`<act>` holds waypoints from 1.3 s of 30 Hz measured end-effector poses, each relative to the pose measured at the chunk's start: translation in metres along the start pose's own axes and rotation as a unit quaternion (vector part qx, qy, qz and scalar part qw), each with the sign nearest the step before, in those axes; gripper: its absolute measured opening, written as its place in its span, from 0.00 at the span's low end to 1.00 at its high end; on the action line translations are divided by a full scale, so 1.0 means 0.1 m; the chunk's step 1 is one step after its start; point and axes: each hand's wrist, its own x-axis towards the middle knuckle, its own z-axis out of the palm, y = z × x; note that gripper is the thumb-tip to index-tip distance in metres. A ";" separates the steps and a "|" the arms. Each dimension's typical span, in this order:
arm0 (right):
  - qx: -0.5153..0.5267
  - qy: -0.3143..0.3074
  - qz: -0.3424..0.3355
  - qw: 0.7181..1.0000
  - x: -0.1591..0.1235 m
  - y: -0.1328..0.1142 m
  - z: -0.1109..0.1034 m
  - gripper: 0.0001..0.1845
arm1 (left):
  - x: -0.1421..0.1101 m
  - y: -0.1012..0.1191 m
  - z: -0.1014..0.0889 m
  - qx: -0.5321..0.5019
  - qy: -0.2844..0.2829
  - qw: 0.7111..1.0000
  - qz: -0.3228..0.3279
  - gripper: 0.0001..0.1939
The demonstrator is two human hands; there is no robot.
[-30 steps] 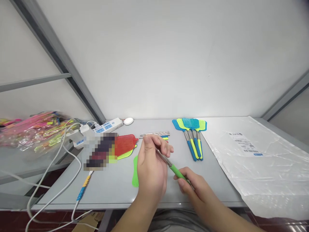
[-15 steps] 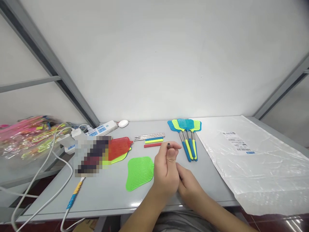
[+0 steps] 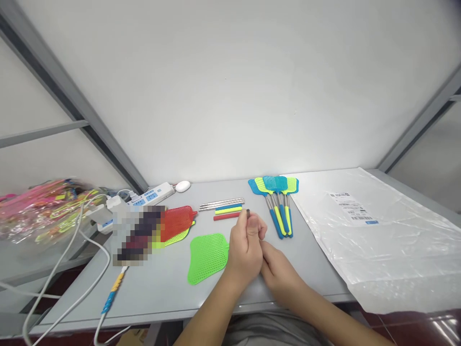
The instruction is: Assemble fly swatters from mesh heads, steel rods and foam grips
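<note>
Closed round the metal rod of a fly swatter handle (image 3: 248,213), my left hand (image 3: 247,252) leaves only the rod's dark tip showing above the fist. My right hand (image 3: 279,274) is closed just below and touching it, on the handle's lower part; the green grip is hidden. A green perforated swatter head (image 3: 208,257) lies flat left of my left hand. Beyond the hands lie metal rods (image 3: 221,203), a blue grip (image 3: 226,206), a yellow grip (image 3: 228,210) and a red grip (image 3: 225,217). Several assembled fly swatters (image 3: 281,211) are fanned out behind to the right.
A red swatter head (image 3: 178,223) overlaps a yellow-green one (image 3: 180,236) on the left, beside a pixelated patch. Power strips (image 3: 154,194), white cables (image 3: 104,250) and a white mouse (image 3: 183,186) are there too. A white plastic mailer (image 3: 338,250) covers the table's right side.
My right hand has moved up against my left hand, which closed tighter round the rod. The handle has gone from slanting to nearly upright. The view shifted, uncovering the green head.
</note>
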 end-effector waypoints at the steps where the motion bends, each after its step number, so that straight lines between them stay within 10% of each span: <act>1: -0.001 0.002 -0.003 1.000 0.01 -0.01 0.00 0.14 | 0.01 0.00 -0.01 0.002 -0.004 1.000 -0.002 0.18; 32: -0.005 0.018 -0.024 1.000 -0.02 0.01 0.02 0.19 | -0.27 -0.13 0.08 0.042 -0.028 0.999 0.005 0.19; 39: -0.096 0.023 0.041 0.994 -0.12 0.08 0.02 0.16 | -0.24 0.17 -0.07 -0.272 0.227 0.935 0.013 0.18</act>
